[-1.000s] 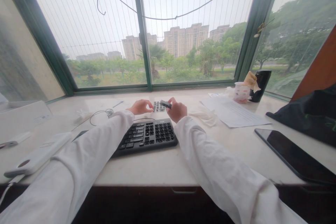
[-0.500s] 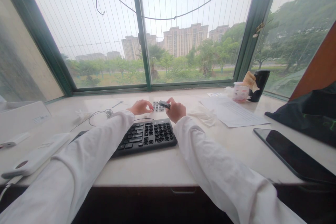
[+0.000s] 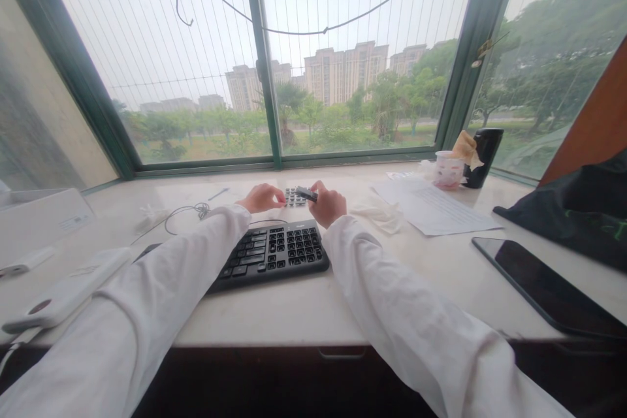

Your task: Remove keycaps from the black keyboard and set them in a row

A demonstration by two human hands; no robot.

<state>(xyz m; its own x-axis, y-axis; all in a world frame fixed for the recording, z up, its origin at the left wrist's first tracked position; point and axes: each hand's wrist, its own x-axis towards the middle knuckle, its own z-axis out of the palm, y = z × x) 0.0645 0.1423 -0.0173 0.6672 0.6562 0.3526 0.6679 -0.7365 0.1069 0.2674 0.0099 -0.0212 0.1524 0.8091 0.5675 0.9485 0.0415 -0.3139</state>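
Both my arms in white sleeves reach over a black keyboard (image 3: 274, 251) on the pale windowsill counter (image 3: 304, 307). Behind the keyboard lies a small cluster of loose black keycaps (image 3: 292, 196). My left hand (image 3: 263, 198) is curled, its fingertips pinched at the left edge of that cluster; what they pinch is too small to name. My right hand (image 3: 327, 204) is closed around a small flat dark piece (image 3: 306, 193), held just over the keycaps.
A thin cable (image 3: 183, 212) lies left of the hands. White boxes (image 3: 44, 219) and a white device (image 3: 68, 290) sit at the left. Paper sheets (image 3: 434, 209), a cup (image 3: 448, 171), a black container (image 3: 482, 157), a dark tablet (image 3: 543, 287) and a black bag (image 3: 578, 215) are at the right.
Hardly anything moved: both hands stay behind the keyboard, and the view has shifted slightly.
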